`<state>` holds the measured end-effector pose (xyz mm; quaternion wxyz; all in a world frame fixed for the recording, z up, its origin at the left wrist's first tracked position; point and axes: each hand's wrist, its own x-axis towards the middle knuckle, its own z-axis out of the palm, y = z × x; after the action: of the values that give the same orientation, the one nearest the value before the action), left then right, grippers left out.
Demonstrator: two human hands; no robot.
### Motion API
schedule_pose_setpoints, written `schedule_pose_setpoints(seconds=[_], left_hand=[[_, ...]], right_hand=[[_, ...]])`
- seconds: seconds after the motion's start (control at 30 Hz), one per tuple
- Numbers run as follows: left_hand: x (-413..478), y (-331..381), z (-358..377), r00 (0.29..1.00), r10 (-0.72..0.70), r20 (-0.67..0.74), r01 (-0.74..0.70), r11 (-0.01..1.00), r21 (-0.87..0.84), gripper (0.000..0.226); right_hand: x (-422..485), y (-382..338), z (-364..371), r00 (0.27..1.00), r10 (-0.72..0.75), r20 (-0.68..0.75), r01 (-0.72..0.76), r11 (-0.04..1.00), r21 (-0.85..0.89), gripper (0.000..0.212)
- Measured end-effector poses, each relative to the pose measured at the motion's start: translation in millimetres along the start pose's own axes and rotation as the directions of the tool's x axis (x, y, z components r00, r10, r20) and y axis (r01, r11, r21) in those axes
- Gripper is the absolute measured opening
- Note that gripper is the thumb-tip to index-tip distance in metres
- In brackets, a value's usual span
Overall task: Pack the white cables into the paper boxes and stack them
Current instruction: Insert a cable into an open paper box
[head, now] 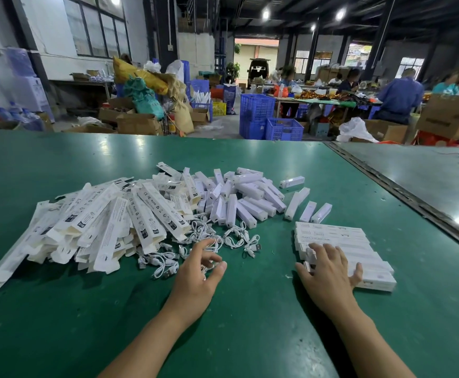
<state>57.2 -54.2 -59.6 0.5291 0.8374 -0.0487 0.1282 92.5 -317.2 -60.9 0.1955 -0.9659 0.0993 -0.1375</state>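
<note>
White cable [208, 265] in left hand [198, 272] — right hand [329, 270] presses stacked boxes [337, 236].

text log | flat paper boxes [152, 208] in my pile on the desk [250, 309]: I read "CE", "FC", "RoHS" in a row on one face, fine print below illegible | neighbouring box [113, 222]: capital heading starting "MA", rest blurred | packed stack [332, 236]: similar heading, I can't make it out | brown carton [449, 115] far right: dark word, blurred
</note>
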Motion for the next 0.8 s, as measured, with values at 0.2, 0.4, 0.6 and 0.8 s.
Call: schedule_pose_setpoints(seconds=[0.2,0.4,0.6,0.8], left_hand=[[1,-3,0,0.999,-0.018,-0.049,0.017,1.000,-0.014,0.039],[7,2,-12,0.961,-0.035,-0.276,0.053,0.997,0.057,0.028],[17,-10,-46,0.830,-0.072,-0.553,0.310,0.884,0.350,0.042],[23,-25,-46,0.900,-0.246,-0.360,0.421,0.705,0.571,0.055]], right_hand=[[3,6,-3,0.999,-0.008,-0.031,0.009,1.000,0.021,0.048],[0,5,-6,0.999,-0.023,-0.038,0.024,0.999,0.037,0.049],[-14,-9,-7,0.968,-0.226,-0.104,0.230,0.973,0.024,0.034],[-28,-21,-5,0.922,-0.383,-0.061,0.387,0.919,0.072,0.025]])
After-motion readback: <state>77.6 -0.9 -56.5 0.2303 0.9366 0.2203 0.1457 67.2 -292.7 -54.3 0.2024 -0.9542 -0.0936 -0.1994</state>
